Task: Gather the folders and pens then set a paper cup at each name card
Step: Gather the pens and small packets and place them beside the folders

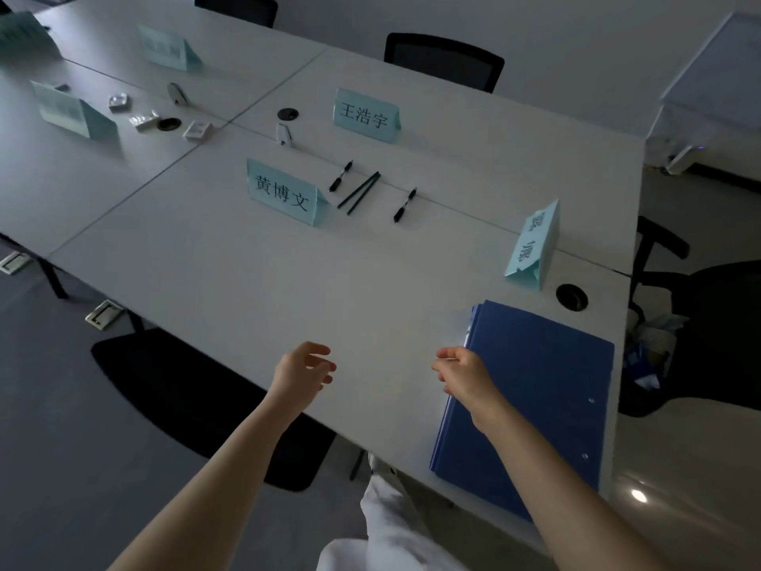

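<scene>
Right hand (463,375) at blue folders' (531,393) left edge, fingers curled, possibly touching; left hand (302,370) fingers loosely apart above worktop (247,282).

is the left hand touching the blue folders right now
Apart. The head view shows the left hand hovering with bare white table between it and the blue folders; only the right hand is at their left edge.

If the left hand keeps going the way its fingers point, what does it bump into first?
Probably the right hand. The left hand points right across bare table; the blue folders lie just beyond. Depth is uncertain.
</scene>
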Tool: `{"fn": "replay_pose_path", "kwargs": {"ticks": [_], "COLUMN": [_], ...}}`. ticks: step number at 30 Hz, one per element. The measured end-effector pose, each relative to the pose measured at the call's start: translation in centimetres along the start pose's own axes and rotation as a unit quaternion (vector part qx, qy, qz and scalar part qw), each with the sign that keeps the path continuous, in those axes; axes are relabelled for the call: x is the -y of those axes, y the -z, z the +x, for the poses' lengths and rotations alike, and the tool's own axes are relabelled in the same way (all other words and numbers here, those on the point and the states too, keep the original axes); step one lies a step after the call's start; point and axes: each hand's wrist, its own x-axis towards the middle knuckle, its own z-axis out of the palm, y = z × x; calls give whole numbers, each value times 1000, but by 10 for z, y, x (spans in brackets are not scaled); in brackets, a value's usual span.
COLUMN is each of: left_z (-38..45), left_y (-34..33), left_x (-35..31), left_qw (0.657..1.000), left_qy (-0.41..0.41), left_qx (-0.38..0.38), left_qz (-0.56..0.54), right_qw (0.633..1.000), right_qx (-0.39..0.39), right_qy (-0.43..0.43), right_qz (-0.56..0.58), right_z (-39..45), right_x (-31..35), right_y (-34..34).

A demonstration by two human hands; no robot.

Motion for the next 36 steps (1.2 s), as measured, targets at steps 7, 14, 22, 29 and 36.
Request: {"fn": "replay_pose_path", "kwargs": {"ticks": [7, 14, 22, 29, 36], "left_z": [119, 248, 369, 419, 433], "left_y": [-7, -28, -62, -85, -88], "left_x": [-95, -183, -215, -209, -203], "left_qw": [990, 954, 887, 857, 855], "left_qy": [-58, -127, -149, -155, -153], "left_qx": [-6, -10, -87, -91, -89], "left_qz": [128, 271, 429, 482, 487], "right_qw": [999, 999, 999, 983, 946], "right_qx": [-6, -8, -28, -80, -138], "right_qy": [13, -4, -24, -50, -29], "right_qz": [43, 44, -37, -156, -292], "right_z": [127, 262, 379, 432, 447], "right_x": [91, 184, 222, 221, 230], "right_y": [10, 8, -2, -26, -38]}}
